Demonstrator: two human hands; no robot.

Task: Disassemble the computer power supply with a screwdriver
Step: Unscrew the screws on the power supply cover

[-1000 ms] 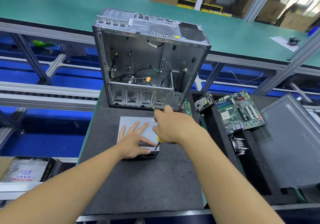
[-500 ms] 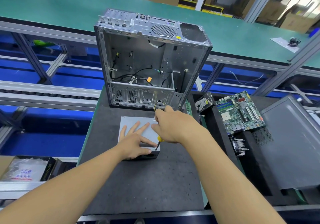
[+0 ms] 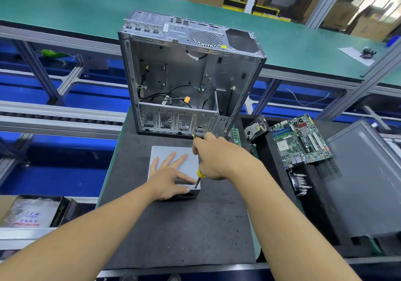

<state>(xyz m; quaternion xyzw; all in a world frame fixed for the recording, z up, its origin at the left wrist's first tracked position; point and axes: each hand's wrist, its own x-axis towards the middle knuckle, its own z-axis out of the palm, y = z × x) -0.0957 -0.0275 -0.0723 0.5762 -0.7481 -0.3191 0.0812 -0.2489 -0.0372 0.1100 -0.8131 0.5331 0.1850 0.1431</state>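
The left grip [image 3: 167, 179] lies flat, fingers spread, on the supply [image 3: 161, 153] at the table's [image 3: 173, 226] centre. The right grip [image 3: 217, 159], at its 3 o'clock, clasps a screwdriver [image 3: 198, 177], tip on the supply's 5 o'clock corner.

An open metal computer case [image 3: 184, 80] stood upright on the black mat [image 3: 173, 233], just beyond the right hand [image 3: 217, 159]. To that hand's right lay a hard drive [image 3: 255, 127], then a green motherboard [image 3: 301, 139], then a grey side panel [image 3: 364, 180]. Well left of the left hand [image 3: 167, 178] sat a dark box [image 3: 63, 209] holding a plastic bag [image 3: 23, 213]. A green belt [image 3: 86, 4] ran behind the case.
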